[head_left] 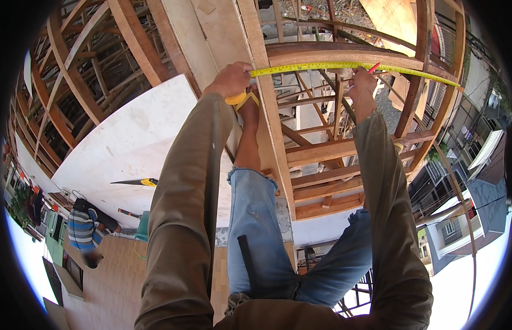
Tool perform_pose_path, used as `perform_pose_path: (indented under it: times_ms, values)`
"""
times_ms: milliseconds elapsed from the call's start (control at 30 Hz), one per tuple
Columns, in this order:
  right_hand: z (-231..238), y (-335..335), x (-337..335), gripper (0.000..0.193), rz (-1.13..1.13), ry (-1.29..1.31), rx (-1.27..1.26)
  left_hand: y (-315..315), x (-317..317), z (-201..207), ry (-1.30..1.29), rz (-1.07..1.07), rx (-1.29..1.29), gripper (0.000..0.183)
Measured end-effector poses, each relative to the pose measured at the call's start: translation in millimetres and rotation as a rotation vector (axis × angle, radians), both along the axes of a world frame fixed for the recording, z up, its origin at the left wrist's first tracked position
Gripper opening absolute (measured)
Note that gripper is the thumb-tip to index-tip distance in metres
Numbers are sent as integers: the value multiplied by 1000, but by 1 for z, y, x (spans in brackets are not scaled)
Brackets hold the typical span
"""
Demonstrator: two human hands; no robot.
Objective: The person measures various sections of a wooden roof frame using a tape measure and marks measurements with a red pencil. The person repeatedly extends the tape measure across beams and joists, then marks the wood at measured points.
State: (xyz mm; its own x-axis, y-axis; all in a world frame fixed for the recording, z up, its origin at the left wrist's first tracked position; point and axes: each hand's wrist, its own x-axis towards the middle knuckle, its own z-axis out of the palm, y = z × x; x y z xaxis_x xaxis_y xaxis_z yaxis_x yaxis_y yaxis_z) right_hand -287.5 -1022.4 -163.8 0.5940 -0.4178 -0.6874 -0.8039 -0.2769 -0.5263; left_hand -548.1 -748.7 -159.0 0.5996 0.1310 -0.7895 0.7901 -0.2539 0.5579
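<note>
My left hand (229, 80) is closed at the near end of a yellow tape measure (305, 67), above a long wooden beam. The blade runs rightward along a curved timber, and its far end lies at the outer wooden frame. Part of a rounded yellow shape shows under my left wrist; whether it is the tape's case I cannot tell. My right hand (363, 88) is just below the blade, fingers pinched on a slim red pen or pencil (374, 67). Below my left hand, my foot in a yellow-strapped slipper (253, 98) rests on the planking.
Open timber framing (322, 149) lies right of the beam, with debris far below. On the left, a handsaw (149, 182) rests on a white panel (124, 132). Another person in a striped shirt (83, 228) is lower left, near a green bucket (142, 225). More framing fills the upper left.
</note>
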Motion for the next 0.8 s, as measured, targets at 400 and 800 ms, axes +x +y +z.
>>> perform_pose_path:
  times_ms: [400,800]
  values:
    - [9,-4,2,14,84,65,60,8,22,32,84,-54,-122,28]
    - [7,-10,5,10,102,85,115,3,11,9,71,7,-102,28]
